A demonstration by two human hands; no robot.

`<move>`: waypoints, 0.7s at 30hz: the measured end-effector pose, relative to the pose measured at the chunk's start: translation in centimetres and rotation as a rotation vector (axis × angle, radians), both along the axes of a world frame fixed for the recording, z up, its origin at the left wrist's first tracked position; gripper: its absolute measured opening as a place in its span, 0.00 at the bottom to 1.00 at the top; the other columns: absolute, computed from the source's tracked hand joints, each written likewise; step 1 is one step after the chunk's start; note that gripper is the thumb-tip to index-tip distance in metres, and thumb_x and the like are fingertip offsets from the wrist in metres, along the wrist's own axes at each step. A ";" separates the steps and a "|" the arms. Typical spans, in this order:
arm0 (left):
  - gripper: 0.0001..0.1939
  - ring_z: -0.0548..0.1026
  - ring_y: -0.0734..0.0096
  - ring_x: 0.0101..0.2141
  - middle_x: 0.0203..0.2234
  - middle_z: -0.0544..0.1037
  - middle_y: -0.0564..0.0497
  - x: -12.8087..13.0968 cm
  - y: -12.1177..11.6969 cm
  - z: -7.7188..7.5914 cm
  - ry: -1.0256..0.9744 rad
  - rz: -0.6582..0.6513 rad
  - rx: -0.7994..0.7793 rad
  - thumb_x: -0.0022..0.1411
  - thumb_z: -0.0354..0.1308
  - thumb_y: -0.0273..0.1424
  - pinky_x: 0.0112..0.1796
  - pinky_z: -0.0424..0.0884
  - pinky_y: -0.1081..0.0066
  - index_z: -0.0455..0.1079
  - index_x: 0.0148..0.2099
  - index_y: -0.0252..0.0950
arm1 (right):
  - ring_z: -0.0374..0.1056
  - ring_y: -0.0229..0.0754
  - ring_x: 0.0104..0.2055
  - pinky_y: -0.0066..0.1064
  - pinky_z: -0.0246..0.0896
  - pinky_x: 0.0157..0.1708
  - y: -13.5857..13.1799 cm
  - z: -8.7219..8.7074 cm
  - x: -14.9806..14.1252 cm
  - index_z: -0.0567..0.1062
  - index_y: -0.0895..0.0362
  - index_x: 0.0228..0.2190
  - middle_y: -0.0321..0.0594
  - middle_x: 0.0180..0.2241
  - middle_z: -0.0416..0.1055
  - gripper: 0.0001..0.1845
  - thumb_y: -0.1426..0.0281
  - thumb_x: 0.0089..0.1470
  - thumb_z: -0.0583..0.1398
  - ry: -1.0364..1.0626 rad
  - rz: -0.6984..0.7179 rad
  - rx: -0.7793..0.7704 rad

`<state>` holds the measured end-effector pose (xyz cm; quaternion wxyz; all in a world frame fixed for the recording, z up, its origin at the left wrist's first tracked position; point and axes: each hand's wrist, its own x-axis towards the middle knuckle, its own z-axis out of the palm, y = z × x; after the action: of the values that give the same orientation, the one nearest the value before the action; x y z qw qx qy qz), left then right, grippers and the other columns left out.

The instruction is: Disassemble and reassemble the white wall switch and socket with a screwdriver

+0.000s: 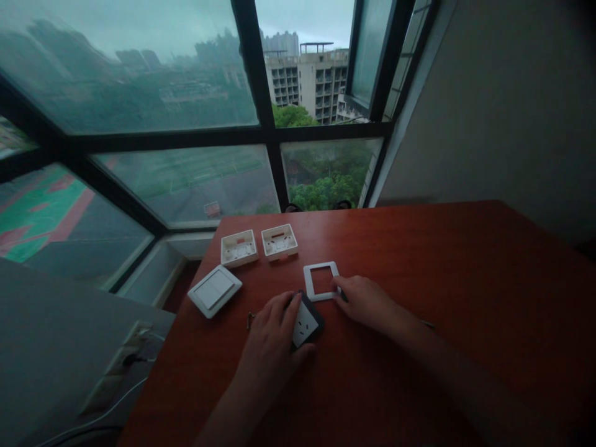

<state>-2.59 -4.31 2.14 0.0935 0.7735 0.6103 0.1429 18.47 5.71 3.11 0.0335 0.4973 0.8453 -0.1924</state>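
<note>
My left hand [274, 329] is closed around a wall socket [304, 324] with a white face and a dark rim, lying on the table. The fingers cover its left side. To the right, my right hand [365, 299] pinches the right edge of a white square cover frame [308, 284], which lies behind the socket. Something dark [343, 296] shows under the right fingers; I cannot make out what it is. Small metal screws [250, 319] lie just left of my left hand. A thin metal piece [428, 324] pokes out beyond my right forearm.
Two white mounting boxes [239, 248] [279, 242] stand near the back edge of the reddish table [419, 248]. A white wall switch [215, 290] lies at the left edge. Windows rise behind, and cables [116, 403] hang from sockets on the wall at left.
</note>
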 end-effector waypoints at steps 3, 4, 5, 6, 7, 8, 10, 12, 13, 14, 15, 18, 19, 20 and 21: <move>0.40 0.63 0.51 0.58 0.60 0.63 0.44 0.3 1.2 0.1 -0.026 -0.082 -0.027 0.53 0.65 0.29 0.57 0.62 0.51 0.53 0.65 0.43 | 0.73 0.45 0.40 0.33 0.61 0.35 -0.2 -0.1 0.1 0.73 0.54 0.41 0.43 0.37 0.76 0.09 0.67 0.59 0.55 0.019 -0.011 0.017; 0.40 0.62 0.51 0.59 0.61 0.63 0.45 0.4 1.6 0.2 -0.032 -0.106 -0.031 0.53 0.65 0.29 0.58 0.61 0.51 0.53 0.65 0.43 | 0.73 0.46 0.40 0.32 0.60 0.35 -0.2 -0.2 0.2 0.73 0.53 0.40 0.44 0.37 0.77 0.09 0.67 0.58 0.56 0.023 -0.017 0.021; 0.40 0.62 0.51 0.59 0.61 0.63 0.45 0.5 1.9 0.3 -0.036 -0.124 -0.033 0.53 0.65 0.29 0.58 0.61 0.51 0.53 0.65 0.43 | 0.73 0.46 0.39 0.32 0.59 0.34 -0.1 -0.3 0.3 0.73 0.53 0.40 0.44 0.37 0.77 0.09 0.67 0.58 0.56 0.027 -0.023 0.024; 0.40 0.62 0.51 0.59 0.61 0.63 0.45 0.6 2.2 0.4 -0.041 -0.136 -0.031 0.53 0.65 0.29 0.58 0.61 0.51 0.53 0.65 0.43 | 0.73 0.47 0.39 0.32 0.59 0.34 -0.1 -0.4 0.4 0.73 0.53 0.39 0.44 0.37 0.77 0.09 0.68 0.57 0.56 0.030 -0.031 0.027; 0.41 0.61 0.51 0.59 0.61 0.62 0.45 0.7 2.4 0.4 -0.047 -0.142 -0.030 0.53 0.65 0.29 0.59 0.60 0.50 0.52 0.66 0.43 | 0.73 0.47 0.39 0.32 0.59 0.34 0.1 -0.4 0.5 0.73 0.53 0.39 0.44 0.37 0.77 0.09 0.68 0.57 0.56 0.035 -0.039 0.030; 0.41 0.61 0.51 0.60 0.61 0.62 0.45 0.7 2.5 0.4 -0.058 -0.146 -0.028 0.53 0.65 0.29 0.59 0.59 0.50 0.51 0.66 0.43 | 0.73 0.47 0.39 0.32 0.58 0.34 0.2 -0.5 0.7 0.73 0.53 0.39 0.44 0.38 0.77 0.09 0.68 0.57 0.56 0.040 -0.048 0.034; 0.43 0.59 0.51 0.61 0.62 0.61 0.44 0.8 2.7 0.2 -0.099 -0.138 -0.029 0.53 0.66 0.28 0.60 0.58 0.49 0.49 0.66 0.42 | 0.73 0.46 0.40 0.32 0.58 0.35 0.5 -0.3 1.3 0.73 0.54 0.39 0.45 0.38 0.77 0.08 0.69 0.57 0.55 0.052 -0.071 0.046; 0.43 0.59 0.51 0.61 0.61 0.61 0.43 0.7 2.8 -0.1 -0.157 -0.108 -0.042 0.52 0.67 0.28 0.60 0.58 0.49 0.50 0.66 0.41 | 0.73 0.45 0.39 0.32 0.58 0.35 0.7 0.0 2.1 0.72 0.54 0.38 0.44 0.37 0.77 0.08 0.69 0.57 0.55 0.066 -0.095 0.061; 0.43 0.59 0.51 0.61 0.61 0.61 0.42 0.6 2.9 -0.3 -0.188 -0.088 -0.052 0.51 0.67 0.28 0.60 0.59 0.49 0.51 0.65 0.41 | 0.73 0.45 0.39 0.32 0.58 0.35 0.7 0.3 2.5 0.72 0.54 0.38 0.44 0.37 0.77 0.07 0.70 0.57 0.55 0.074 -0.106 0.068; 0.43 0.59 0.50 0.61 0.60 0.62 0.42 0.6 3.1 -0.4 -0.220 -0.072 -0.062 0.50 0.68 0.28 0.60 0.59 0.49 0.52 0.64 0.40 | 0.73 0.45 0.39 0.32 0.57 0.34 0.7 0.7 2.8 0.72 0.55 0.37 0.43 0.37 0.77 0.07 0.70 0.57 0.55 0.081 -0.114 0.074; 0.43 0.60 0.50 0.60 0.60 0.62 0.42 0.6 3.3 -0.5 -0.254 -0.063 -0.072 0.49 0.69 0.28 0.59 0.60 0.49 0.53 0.64 0.40 | 0.72 0.45 0.38 0.32 0.57 0.34 0.6 1.0 3.1 0.71 0.55 0.37 0.43 0.37 0.76 0.07 0.70 0.58 0.55 0.089 -0.119 0.078; 0.44 0.61 0.52 0.60 0.59 0.62 0.41 1.0 4.1 -0.7 -0.363 -0.088 -0.095 0.47 0.70 0.27 0.60 0.60 0.50 0.53 0.63 0.40 | 0.72 0.44 0.37 0.31 0.56 0.33 -0.1 2.2 3.6 0.71 0.54 0.36 0.41 0.36 0.76 0.06 0.71 0.57 0.55 0.111 -0.099 0.071; 0.44 0.61 0.52 0.60 0.60 0.61 0.41 1.2 4.3 -0.8 -0.400 -0.105 -0.100 0.47 0.70 0.27 0.60 0.59 0.50 0.53 0.63 0.40 | 0.72 0.43 0.37 0.30 0.56 0.32 -0.4 2.6 3.5 0.71 0.54 0.36 0.41 0.36 0.76 0.05 0.71 0.57 0.55 0.118 -0.080 0.059; 0.45 0.60 0.52 0.61 0.60 0.60 0.41 1.3 4.5 -0.7 -0.434 -0.122 -0.106 0.47 0.69 0.27 0.60 0.59 0.50 0.52 0.64 0.40 | 0.72 0.43 0.36 0.30 0.56 0.32 -0.8 3.0 3.4 0.71 0.54 0.36 0.40 0.36 0.76 0.05 0.70 0.56 0.56 0.123 -0.055 0.044; 0.45 0.59 0.52 0.61 0.61 0.60 0.41 1.3 4.7 -0.6 -0.466 -0.135 -0.108 0.48 0.68 0.27 0.60 0.58 0.49 0.51 0.64 0.40 | 0.72 0.42 0.36 0.29 0.55 0.31 -1.1 3.2 3.1 0.72 0.53 0.35 0.39 0.35 0.76 0.05 0.70 0.56 0.57 0.124 -0.029 0.026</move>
<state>-1.26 0.35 1.52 0.2821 0.7527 0.5259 0.2781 21.58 4.56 6.34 -0.0282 0.4970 0.8409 -0.2123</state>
